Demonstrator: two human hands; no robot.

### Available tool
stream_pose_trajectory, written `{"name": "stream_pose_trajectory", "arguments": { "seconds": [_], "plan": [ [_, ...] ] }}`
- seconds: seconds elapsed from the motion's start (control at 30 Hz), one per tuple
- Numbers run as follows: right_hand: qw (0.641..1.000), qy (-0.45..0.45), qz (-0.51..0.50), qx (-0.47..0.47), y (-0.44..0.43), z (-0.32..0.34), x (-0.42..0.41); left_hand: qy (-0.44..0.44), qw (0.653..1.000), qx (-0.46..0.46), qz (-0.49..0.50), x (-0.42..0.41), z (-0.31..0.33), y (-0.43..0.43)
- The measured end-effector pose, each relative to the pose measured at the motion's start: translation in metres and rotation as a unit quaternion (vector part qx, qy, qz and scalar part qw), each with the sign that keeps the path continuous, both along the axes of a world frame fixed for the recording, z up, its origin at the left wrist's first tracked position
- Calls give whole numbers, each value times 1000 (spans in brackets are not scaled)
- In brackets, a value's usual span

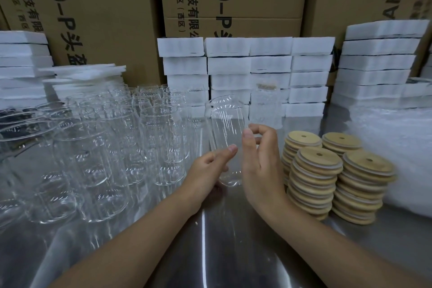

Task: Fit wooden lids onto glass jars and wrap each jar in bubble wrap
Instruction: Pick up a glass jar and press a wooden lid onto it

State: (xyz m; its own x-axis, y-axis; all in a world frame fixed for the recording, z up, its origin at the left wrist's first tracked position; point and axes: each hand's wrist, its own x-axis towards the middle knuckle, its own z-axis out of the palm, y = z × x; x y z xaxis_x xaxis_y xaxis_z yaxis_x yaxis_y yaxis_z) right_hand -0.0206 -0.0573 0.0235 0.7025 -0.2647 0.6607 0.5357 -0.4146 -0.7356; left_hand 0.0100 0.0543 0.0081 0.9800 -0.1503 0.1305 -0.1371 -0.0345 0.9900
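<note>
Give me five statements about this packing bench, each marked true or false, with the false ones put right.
1. The left hand holds a glass jar. True.
2. That jar already wears a wooden lid. False: its mouth is bare, with no lid on it.
3. The wooden lids stand in stacks to the right of the hands. True.
4. The crowd of bare jars stands on the right side of the table. False: they stand on the left side.
5. A wrapped jar stands behind the held one, in front of the white boxes. True.
</note>
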Motion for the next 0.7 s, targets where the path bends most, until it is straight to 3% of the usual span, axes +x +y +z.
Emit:
{"name": "stream_pose_trajectory", "arguments": {
  "seconds": [0.33,0.53,0.7],
  "plan": [
    [999,-12,44,7,0,-3,1,71,992,-94,-40,6,5,6],
    [990,-28,130,42,0,0,-3,208,936,-243,-145,6,7,8],
    [992,-43,119,-24,1,1,-7,233,915,-266,-196,4,6,7]
  ]
}}
